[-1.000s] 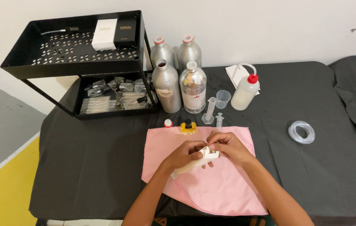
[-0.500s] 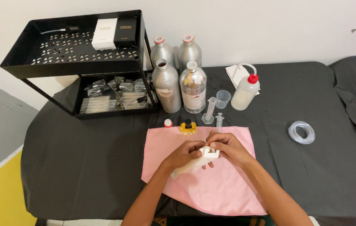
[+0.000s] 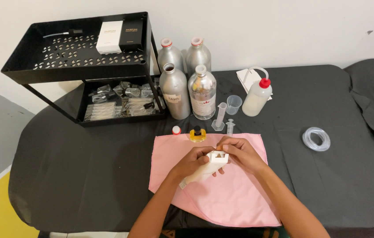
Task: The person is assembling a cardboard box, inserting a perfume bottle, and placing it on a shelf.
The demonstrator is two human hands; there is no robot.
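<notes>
The fingers of the left hand (image 3: 194,162) are wrapped around the handle of a white plastic hand tool (image 3: 209,165). The fingers of the right hand (image 3: 239,153) are closed on its square head from the opposite side. Directly beneath lies a pink cloth (image 3: 222,194) on the black tabletop (image 3: 85,176). Just beyond the fingers stand a small yellow bottle (image 3: 197,134), a measuring cylinder (image 3: 220,117) and four aluminium bottles (image 3: 174,92).

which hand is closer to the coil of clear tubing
Right. The right hand is on the white tool over the pink cloth, on the side toward the tubing but well short of it. The left hand grips the tool further away.
</notes>
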